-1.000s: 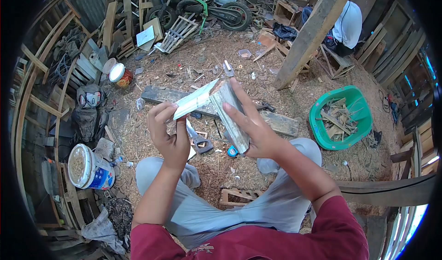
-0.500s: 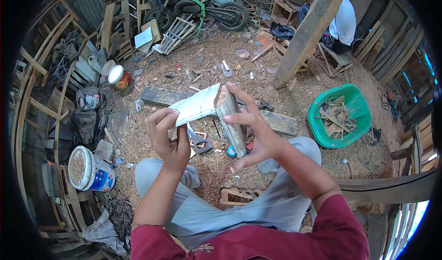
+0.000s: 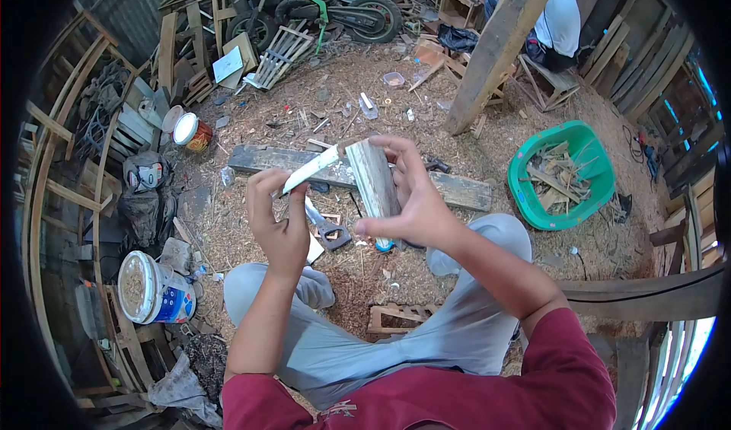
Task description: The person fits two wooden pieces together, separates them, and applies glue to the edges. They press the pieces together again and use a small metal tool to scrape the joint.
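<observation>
My left hand (image 3: 276, 213) pinches the left end of a thin white board (image 3: 312, 168), which is seen nearly edge-on. Its right end meets the top of a thicker weathered wood piece (image 3: 371, 179), the two at an angle. My right hand (image 3: 407, 194) grips that thicker piece, fingers behind its upper part and thumb near its lower end. Below them on the ground lies a handsaw (image 3: 332, 234) with a dark handle. A blue round item (image 3: 384, 244) shows just under the wood piece.
A long plank (image 3: 464, 192) lies on the shavings-covered ground. A green tub (image 3: 563, 221) with scraps stands right, a lidded bucket (image 3: 177, 298) left, a smaller bucket (image 3: 199, 135) farther back. A wooden post (image 3: 495, 57) leans ahead, near a motorbike (image 3: 324, 11).
Both hands have turned the joined pieces. The white board now shows its edge rather than its broad face, and the thicker piece shows its wide side toward me.
</observation>
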